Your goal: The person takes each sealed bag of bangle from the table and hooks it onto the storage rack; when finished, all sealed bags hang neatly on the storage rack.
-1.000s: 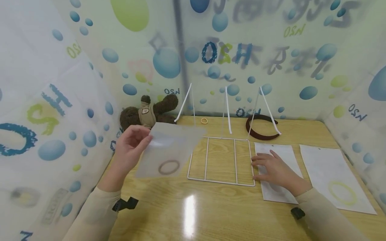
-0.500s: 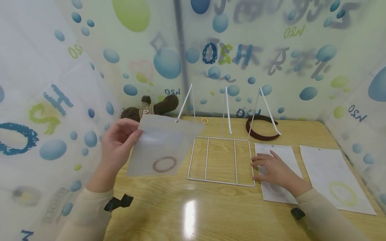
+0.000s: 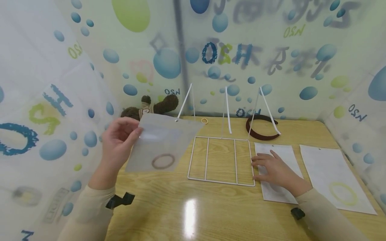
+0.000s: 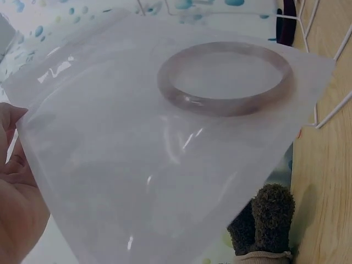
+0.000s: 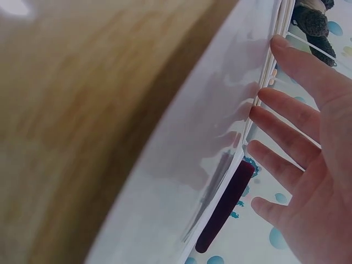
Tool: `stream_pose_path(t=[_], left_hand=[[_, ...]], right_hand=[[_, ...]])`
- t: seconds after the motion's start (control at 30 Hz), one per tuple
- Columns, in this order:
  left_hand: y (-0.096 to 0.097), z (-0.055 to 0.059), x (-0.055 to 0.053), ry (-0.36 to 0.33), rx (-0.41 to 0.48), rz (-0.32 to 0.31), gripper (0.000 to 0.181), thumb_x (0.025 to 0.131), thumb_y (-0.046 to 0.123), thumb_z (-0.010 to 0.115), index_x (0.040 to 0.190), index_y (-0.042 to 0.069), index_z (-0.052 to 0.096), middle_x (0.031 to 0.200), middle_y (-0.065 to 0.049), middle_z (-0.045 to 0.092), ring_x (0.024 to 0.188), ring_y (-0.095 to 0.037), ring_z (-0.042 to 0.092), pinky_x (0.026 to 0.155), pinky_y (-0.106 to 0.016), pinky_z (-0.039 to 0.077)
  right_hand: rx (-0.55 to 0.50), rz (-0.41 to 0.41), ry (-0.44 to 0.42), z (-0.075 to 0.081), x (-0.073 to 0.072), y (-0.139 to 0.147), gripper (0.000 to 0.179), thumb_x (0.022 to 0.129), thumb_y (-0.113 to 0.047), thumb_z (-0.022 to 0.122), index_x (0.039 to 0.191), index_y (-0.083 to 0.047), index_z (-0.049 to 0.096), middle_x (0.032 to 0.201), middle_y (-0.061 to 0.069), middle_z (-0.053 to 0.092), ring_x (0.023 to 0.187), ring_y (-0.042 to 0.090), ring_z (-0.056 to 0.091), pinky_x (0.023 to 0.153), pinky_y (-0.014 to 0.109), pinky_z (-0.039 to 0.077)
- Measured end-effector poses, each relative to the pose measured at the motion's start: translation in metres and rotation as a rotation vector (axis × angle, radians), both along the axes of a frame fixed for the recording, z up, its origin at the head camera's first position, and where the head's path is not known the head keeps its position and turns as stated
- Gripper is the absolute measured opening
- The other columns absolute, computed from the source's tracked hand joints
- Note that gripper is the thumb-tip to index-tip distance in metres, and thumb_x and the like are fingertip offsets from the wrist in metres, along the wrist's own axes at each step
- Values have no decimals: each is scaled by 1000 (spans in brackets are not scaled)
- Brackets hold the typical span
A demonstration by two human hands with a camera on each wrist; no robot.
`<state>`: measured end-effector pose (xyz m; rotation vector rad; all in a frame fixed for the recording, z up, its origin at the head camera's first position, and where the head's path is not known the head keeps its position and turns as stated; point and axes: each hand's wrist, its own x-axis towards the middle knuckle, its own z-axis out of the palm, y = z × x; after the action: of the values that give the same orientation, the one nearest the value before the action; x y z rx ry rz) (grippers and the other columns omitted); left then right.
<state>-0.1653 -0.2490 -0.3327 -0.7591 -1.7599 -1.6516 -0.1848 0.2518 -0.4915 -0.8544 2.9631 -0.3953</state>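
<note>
At its left edge, my left hand (image 3: 116, 145) pinches a frosted plastic bag (image 3: 163, 135) between thumb and fingers. A brownish bangle (image 4: 220, 107) lies inside, low in the bag. The small hole near the bag's top edge lines up with the tip of the left prong of a white wire rack (image 3: 236, 164); whether the prong passes through it, I cannot tell. My right hand (image 3: 278, 170) rests over a second bag (image 3: 289, 155), relaxed fingers at the right bar of the rack's base. In the right wrist view its fingers are spread and hold nothing.
A third bag (image 3: 321, 164), with a yellow ring inside, lies at the right. Behind the rack are a dark brown headband (image 3: 262, 136) and a small yellowish ring (image 3: 204, 121). A brown teddy bear (image 3: 166, 103) lies at the back left, against the patterned curtain.
My left hand has moved left and slightly up with the bag, bringing the bag's hole to the left prong's tip. During the last half second the bag shifts only slightly. My right hand stays put.
</note>
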Motion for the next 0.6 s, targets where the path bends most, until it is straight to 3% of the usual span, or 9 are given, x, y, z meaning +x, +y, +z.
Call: stream_pose_path(t=[0.27,0.5,0.6], left_hand=[[-3,-6,0,-42,20,5,19,93,-6,70,107,-16,62,89,-3,71,69,-10,64,59,-16,52],[-1,-10,-8,-46,30,-35,21,93,-5,70,107,-17,61,90,-6,69,69,-12,62,57,-18,49],[1,-12,-10,-46,18,-18,20,93,-5,70,106,-18,60,89,-5,69,69,-11,62,57,-18,49]], right_hand=[[4,-7,-12,1,0,0,51,79,-39,88,120,-11,77,136,10,68,137,40,53,116,75,21],[0,2,-1,1,0,0,51,80,-39,88,121,-11,76,136,10,68,137,40,54,115,76,21],[-2,6,0,0,0,0,50,80,-39,87,121,-11,76,136,10,68,137,40,54,115,76,21]])
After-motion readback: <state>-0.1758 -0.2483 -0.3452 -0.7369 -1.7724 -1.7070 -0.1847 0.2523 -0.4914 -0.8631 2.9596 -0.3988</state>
